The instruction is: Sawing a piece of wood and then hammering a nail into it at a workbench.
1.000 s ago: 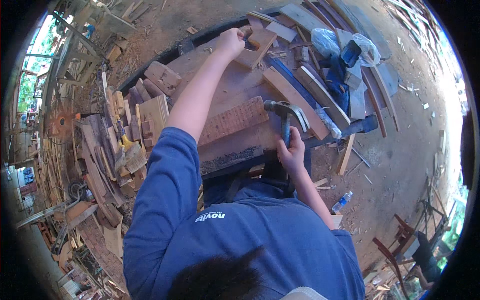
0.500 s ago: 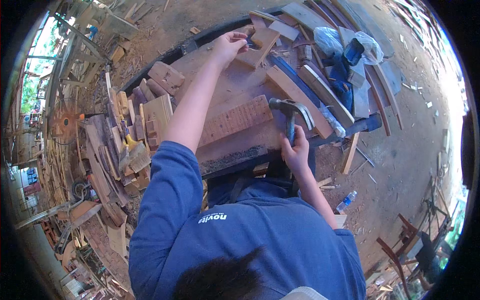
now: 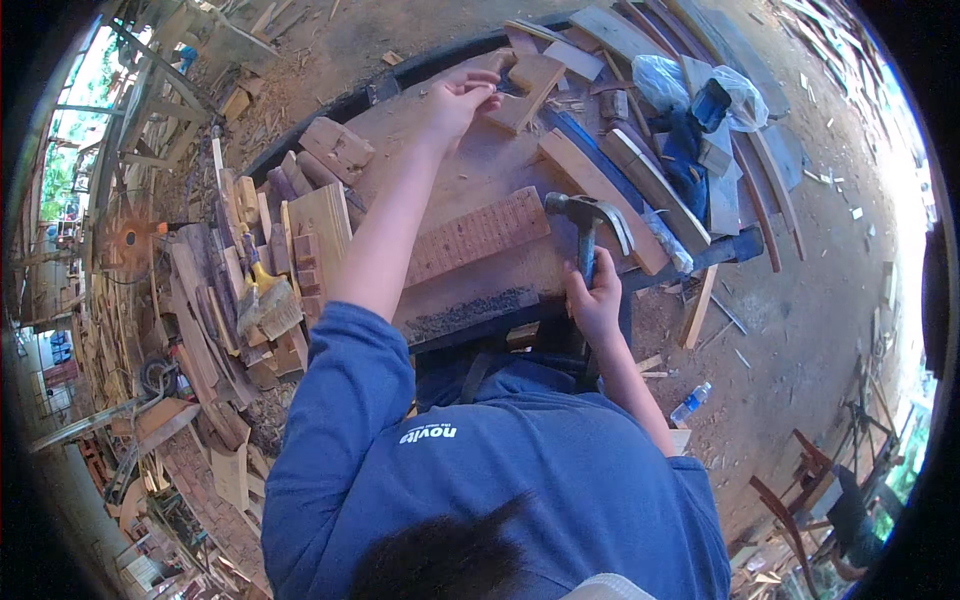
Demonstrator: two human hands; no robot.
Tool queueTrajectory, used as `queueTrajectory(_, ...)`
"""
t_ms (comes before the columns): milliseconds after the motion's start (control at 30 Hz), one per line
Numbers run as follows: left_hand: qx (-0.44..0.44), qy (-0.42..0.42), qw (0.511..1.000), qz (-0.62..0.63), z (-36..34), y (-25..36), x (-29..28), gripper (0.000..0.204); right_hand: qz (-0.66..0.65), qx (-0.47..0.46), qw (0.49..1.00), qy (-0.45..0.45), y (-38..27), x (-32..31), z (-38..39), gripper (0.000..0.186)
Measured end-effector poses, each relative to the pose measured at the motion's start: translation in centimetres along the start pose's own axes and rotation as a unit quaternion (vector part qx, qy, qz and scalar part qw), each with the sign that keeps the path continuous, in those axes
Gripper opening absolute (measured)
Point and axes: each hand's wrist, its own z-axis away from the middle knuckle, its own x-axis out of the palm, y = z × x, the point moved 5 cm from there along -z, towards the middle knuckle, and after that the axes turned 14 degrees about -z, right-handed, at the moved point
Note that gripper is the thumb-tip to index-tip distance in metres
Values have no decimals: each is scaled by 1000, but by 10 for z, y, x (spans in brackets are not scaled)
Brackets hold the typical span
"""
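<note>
My right hand [image 3: 597, 302] is wrapped round the handle of a claw hammer [image 3: 586, 243], its metal head up and its claw pointing right. My left hand [image 3: 462, 108] reaches out over the far part of the workbench [image 3: 410, 125], thumb and fingers pinched together. Whatever they hold, if anything, is too small to make out. Just right of those fingers lies a notched wooden board [image 3: 533, 88]. Between my arms rests a long wooden block [image 3: 478, 238] with rows of small dents on its top.
Planks [image 3: 600, 195] and a blue bar [image 3: 585, 150] lie on the bench's right side, near clear plastic bags [image 3: 660, 82] and dark cloth [image 3: 683, 150]. At left are a brush [image 3: 268, 300] and piled offcuts [image 3: 205, 290]. A water bottle [image 3: 692, 402] lies on the floor.
My left hand has drawn back slightly from the notched board, towards me, and its fingers look more closed. The hammer stays in my right hand, almost unmoved.
</note>
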Motion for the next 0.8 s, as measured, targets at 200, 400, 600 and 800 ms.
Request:
queueTrajectory(200,-20,-49,998,45,86,2,8,20,-19,-6,999,-31,-8,6,-1,18)
queueTrajectory(400,-53,-76,996,-14,134,-12,26,20,-24,1,999,-24,-9,6,1,18)
queueTrajectory(600,25,23,979,-199,136,-28,35,13,-31,13,999,-28,-12,8,-1,19)
queueTrajectory(800,28,59,970,-235,137,-28,40,13,-47,19,998,-26,-9,7,0,19)
